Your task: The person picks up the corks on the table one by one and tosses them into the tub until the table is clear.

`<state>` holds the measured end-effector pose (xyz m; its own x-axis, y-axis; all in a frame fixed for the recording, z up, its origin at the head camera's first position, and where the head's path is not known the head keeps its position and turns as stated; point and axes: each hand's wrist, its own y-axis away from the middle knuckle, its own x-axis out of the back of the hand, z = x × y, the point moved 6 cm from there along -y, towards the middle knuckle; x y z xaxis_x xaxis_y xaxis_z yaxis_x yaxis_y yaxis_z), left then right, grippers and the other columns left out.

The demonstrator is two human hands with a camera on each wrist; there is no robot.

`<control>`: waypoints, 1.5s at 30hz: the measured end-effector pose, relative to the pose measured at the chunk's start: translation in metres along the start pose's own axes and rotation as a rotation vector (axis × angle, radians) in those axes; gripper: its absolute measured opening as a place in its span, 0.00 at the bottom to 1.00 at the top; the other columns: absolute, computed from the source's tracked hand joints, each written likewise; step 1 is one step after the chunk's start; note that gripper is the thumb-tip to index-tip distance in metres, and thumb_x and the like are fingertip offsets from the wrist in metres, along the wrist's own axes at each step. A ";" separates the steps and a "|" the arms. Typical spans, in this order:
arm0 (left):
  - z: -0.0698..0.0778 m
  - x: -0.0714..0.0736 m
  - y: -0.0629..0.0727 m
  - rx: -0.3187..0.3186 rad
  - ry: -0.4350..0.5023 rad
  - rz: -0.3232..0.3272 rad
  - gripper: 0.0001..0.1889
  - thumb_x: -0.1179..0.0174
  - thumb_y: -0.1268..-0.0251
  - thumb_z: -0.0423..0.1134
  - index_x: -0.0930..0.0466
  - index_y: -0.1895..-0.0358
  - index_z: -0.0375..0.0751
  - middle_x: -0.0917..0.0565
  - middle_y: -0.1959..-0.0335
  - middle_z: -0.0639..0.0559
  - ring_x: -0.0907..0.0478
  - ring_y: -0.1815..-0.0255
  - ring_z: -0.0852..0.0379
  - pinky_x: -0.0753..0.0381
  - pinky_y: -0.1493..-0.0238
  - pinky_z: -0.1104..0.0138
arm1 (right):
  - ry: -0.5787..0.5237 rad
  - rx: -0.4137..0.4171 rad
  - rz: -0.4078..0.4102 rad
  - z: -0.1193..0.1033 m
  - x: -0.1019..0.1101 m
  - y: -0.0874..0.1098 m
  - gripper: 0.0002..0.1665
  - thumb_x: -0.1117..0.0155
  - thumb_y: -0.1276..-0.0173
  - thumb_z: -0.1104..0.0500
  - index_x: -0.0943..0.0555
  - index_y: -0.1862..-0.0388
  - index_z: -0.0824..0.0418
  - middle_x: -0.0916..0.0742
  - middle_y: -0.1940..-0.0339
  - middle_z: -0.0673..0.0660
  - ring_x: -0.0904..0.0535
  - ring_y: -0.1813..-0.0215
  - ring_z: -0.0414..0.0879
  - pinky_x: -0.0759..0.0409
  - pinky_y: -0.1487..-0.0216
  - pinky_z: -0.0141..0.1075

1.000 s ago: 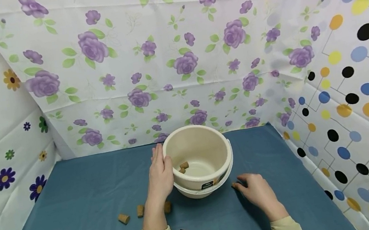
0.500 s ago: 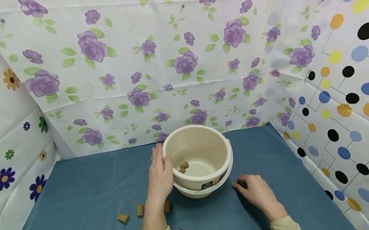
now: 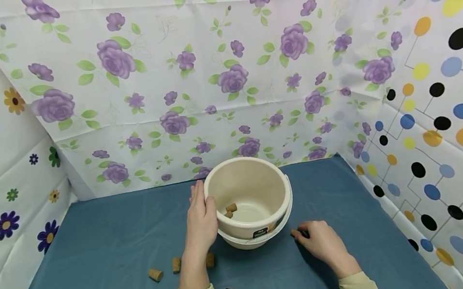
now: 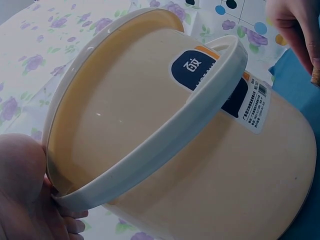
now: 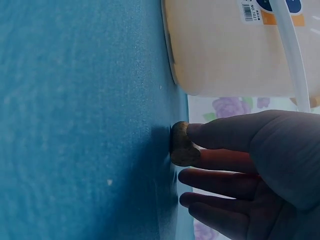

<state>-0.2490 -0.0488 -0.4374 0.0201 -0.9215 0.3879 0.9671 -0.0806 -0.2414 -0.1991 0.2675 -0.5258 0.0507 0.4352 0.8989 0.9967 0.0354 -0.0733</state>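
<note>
A cream plastic bucket (image 3: 258, 182) stands on the cloth with its white handle (image 4: 165, 135) lowered at the front. My left hand (image 3: 199, 217) rests against the bucket's left side, fingers straight up along the wall; its thumb meets the rim in the left wrist view. Right of the bucket, my right hand (image 3: 321, 242) pinches a cork (image 5: 182, 145) between thumb and index finger, at the cloth surface. The other fingers of that hand extend beside it, holding nothing. Two corks (image 3: 231, 207) lie on the bucket's bottom.
Three more corks lie on the blue cloth (image 3: 116, 237) left of the bucket: one cork (image 3: 155, 274) farthest left, a second cork (image 3: 176, 264) near my forearm, a third cork (image 3: 210, 260) partly behind it. A flowered sheet (image 3: 207, 94) hangs behind.
</note>
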 end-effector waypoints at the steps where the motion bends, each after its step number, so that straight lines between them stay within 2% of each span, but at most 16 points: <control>1: 0.000 0.000 0.000 0.001 0.000 0.000 0.32 0.61 0.09 0.46 0.55 0.11 0.41 0.52 0.11 0.49 0.65 0.11 0.54 0.64 0.13 0.50 | 0.003 -0.002 0.000 0.000 0.000 0.001 0.13 0.24 0.29 0.59 0.14 0.75 0.51 0.19 0.80 0.45 0.31 0.81 0.40 0.37 0.76 0.35; 4: 0.000 0.000 0.000 0.004 0.002 -0.001 0.32 0.61 0.09 0.46 0.55 0.11 0.41 0.52 0.11 0.49 0.65 0.11 0.54 0.64 0.13 0.50 | 0.015 -0.008 -0.004 0.000 0.000 0.002 0.12 0.23 0.32 0.61 0.15 0.75 0.51 0.20 0.79 0.45 0.32 0.80 0.41 0.37 0.77 0.35; 18: 0.001 0.000 0.000 -0.001 0.002 0.001 0.32 0.61 0.10 0.45 0.55 0.11 0.41 0.52 0.11 0.49 0.65 0.11 0.54 0.64 0.13 0.50 | 0.026 -0.033 -0.011 0.001 0.000 0.002 0.03 0.22 0.32 0.61 0.08 0.66 0.55 0.12 0.69 0.47 0.24 0.75 0.38 0.24 0.73 0.37; 23: 0.001 0.000 0.000 -0.003 0.001 0.002 0.32 0.61 0.10 0.45 0.54 0.12 0.40 0.52 0.11 0.48 0.65 0.11 0.54 0.63 0.13 0.50 | 0.031 -0.037 -0.014 0.003 -0.001 0.001 0.02 0.22 0.32 0.61 0.08 0.66 0.57 0.11 0.68 0.48 0.23 0.75 0.37 0.22 0.73 0.38; 29: 0.002 0.000 0.001 0.000 0.002 0.001 0.32 0.61 0.09 0.45 0.55 0.11 0.40 0.52 0.11 0.49 0.65 0.11 0.54 0.64 0.13 0.50 | 0.026 -0.055 -0.022 0.004 -0.001 0.000 0.04 0.23 0.31 0.61 0.08 0.67 0.54 0.11 0.69 0.48 0.22 0.74 0.38 0.21 0.72 0.39; 36: 0.002 0.000 0.001 -0.004 0.003 0.000 0.32 0.61 0.09 0.45 0.55 0.11 0.40 0.53 0.11 0.49 0.65 0.11 0.54 0.64 0.13 0.50 | 0.014 -0.066 -0.019 0.004 0.001 0.000 0.02 0.24 0.30 0.60 0.06 0.62 0.55 0.09 0.66 0.50 0.16 0.69 0.41 0.15 0.67 0.43; 45: 0.002 0.000 0.000 -0.005 0.003 0.001 0.32 0.61 0.09 0.45 0.55 0.11 0.40 0.52 0.11 0.49 0.65 0.11 0.54 0.64 0.13 0.50 | 0.009 -0.055 0.020 0.003 0.003 0.000 0.06 0.23 0.30 0.59 0.05 0.56 0.58 0.07 0.60 0.54 0.10 0.60 0.49 0.10 0.59 0.50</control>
<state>-0.2479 -0.0480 -0.4353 0.0208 -0.9226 0.3853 0.9659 -0.0810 -0.2461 -0.1994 0.2720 -0.5243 0.0709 0.4273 0.9013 0.9975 -0.0229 -0.0676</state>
